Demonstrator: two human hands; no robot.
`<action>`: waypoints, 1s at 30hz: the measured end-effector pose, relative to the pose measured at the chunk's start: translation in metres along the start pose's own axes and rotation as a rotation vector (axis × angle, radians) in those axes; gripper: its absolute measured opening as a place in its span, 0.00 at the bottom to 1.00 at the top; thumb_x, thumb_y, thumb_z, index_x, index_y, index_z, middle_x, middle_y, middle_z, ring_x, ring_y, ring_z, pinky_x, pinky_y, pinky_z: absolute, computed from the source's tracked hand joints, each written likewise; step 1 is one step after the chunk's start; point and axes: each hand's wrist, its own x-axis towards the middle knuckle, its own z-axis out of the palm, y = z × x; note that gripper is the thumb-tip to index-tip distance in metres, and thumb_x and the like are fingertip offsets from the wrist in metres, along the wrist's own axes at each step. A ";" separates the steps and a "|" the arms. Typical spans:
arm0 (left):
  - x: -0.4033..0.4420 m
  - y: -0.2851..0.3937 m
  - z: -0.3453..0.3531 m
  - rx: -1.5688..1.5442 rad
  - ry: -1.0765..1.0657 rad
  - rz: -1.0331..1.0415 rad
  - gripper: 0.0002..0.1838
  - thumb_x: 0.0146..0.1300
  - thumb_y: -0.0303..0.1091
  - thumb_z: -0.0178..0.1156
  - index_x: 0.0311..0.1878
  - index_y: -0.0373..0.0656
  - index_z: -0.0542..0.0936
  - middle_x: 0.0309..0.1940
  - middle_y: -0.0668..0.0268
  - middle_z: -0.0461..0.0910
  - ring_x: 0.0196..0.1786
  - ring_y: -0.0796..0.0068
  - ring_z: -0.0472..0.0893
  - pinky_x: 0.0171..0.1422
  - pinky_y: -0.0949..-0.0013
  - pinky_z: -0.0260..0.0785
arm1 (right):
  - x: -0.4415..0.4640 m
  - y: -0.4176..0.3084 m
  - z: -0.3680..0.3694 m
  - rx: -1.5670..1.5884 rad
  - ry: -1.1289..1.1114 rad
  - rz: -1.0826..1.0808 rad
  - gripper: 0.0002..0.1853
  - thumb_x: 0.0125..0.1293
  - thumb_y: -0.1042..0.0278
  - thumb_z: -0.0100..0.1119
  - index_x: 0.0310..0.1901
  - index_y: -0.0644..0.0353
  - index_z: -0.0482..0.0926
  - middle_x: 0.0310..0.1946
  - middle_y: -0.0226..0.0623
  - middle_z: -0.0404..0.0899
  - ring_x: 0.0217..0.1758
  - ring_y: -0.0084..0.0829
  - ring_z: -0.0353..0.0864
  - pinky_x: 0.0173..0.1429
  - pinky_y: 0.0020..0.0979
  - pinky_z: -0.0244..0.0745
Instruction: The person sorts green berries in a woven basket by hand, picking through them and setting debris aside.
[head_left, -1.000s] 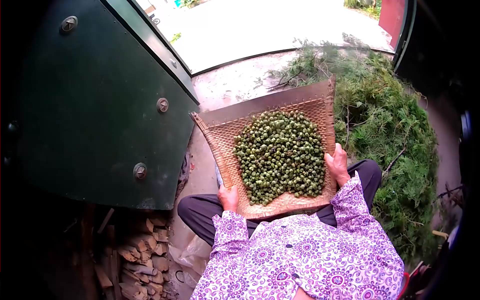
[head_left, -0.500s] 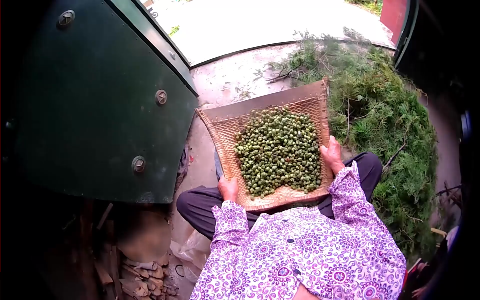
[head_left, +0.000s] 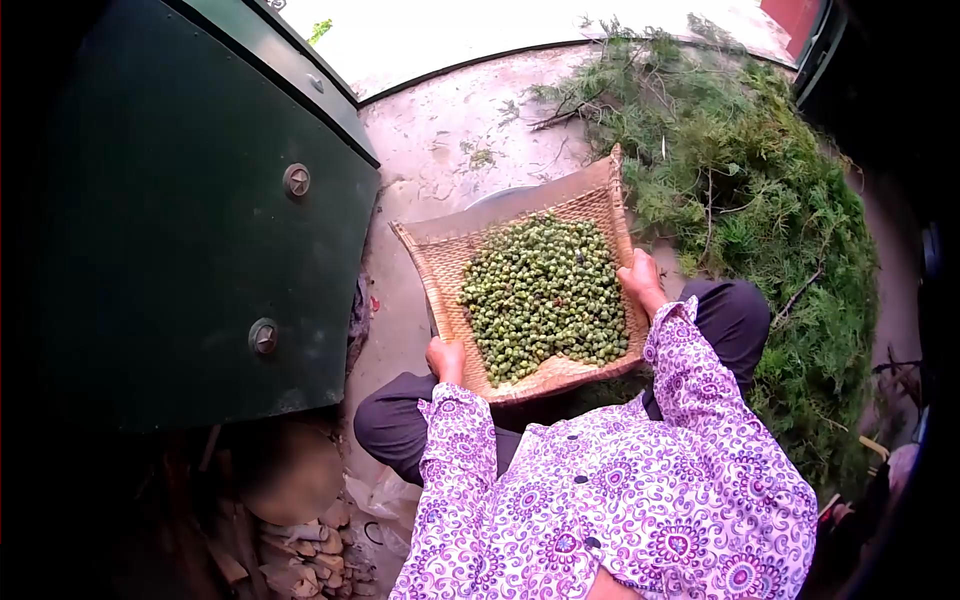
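A woven winnowing basket [head_left: 448,262] with a smooth strip along its far edge is held over my lap. Small round green cones or berries [head_left: 545,300] are heaped in it, with a bare patch of weave at the near edge. My left hand [head_left: 446,360] grips the left rim near its front corner, fingers mostly hidden underneath. On the right rim, farther forward, my right hand [head_left: 642,280] is closed with the thumb on top. Behind the far edge, part of a round metal rim [head_left: 497,196] shows.
Cut evergreen branches [head_left: 770,220] are piled to the right. A dark green metal door [head_left: 200,230] with star-shaped studs stands at the left. Below it lie split firewood [head_left: 318,550] and a clear plastic bag [head_left: 385,498]. Bright ground lies beyond the threshold.
The basket has shifted slightly left and tilted, with both hands still on its rims. The pile inside has settled a little differently. A round rim now shows behind the basket.
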 end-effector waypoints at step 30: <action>0.020 0.135 -0.154 -0.784 0.193 0.669 0.17 0.54 0.29 0.60 0.47 0.35 0.74 0.43 0.61 0.76 0.43 0.71 0.77 0.44 0.73 0.71 | 0.009 -0.084 0.006 -0.181 0.114 -0.483 0.25 0.45 0.68 0.62 0.48 0.59 0.70 0.48 0.45 0.70 0.53 0.45 0.68 0.54 0.42 0.64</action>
